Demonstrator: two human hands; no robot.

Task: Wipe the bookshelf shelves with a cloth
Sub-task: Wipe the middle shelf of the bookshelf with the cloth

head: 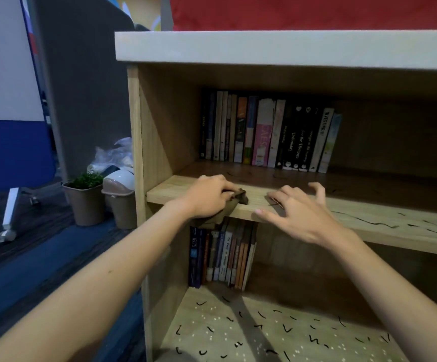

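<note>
A light wooden bookshelf (159, 124) fills the view. My left hand (208, 197) grips a dark olive cloth (229, 209) at the front left of the middle shelf (369, 226); part of the cloth hangs over the shelf's front edge. My right hand (298, 210) is just right of it, fingers spread and bent, fingertips touching the shelf board near a small dark scrap. Small dark scraps and marks lie scattered across the middle shelf to the right and on the bottom shelf (264, 333).
A row of upright books (267, 134) stands at the back of the middle shelf; another row of books (222, 254) stands on the bottom shelf at left. Left of the bookshelf on the floor stand a potted plant (85, 197) and a small lidded bin (119, 194).
</note>
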